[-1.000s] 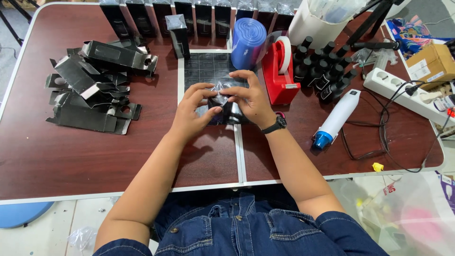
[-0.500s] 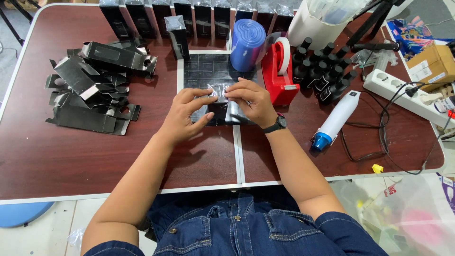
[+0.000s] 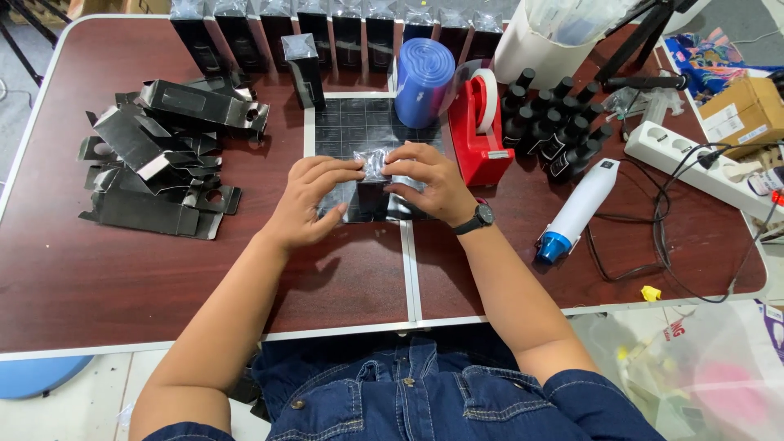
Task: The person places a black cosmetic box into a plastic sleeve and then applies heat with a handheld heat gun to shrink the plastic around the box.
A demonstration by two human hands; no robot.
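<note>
Your left hand and right hand meet over a small black box standing upright on the black mat at mid-counter. Both hands pinch the clear film bunched at the box top, fingertips closed on it from either side; the box stands braced between your palms.

Flat black cartons lie heaped to your left. Wrapped boxes stand in a row along the far edge. A blue film roll and red tape dispenser sit just beside the mat, within reach. Dark bottles cluster right of the dispenser; a white heat gun lies nearer you on the counter.
</note>
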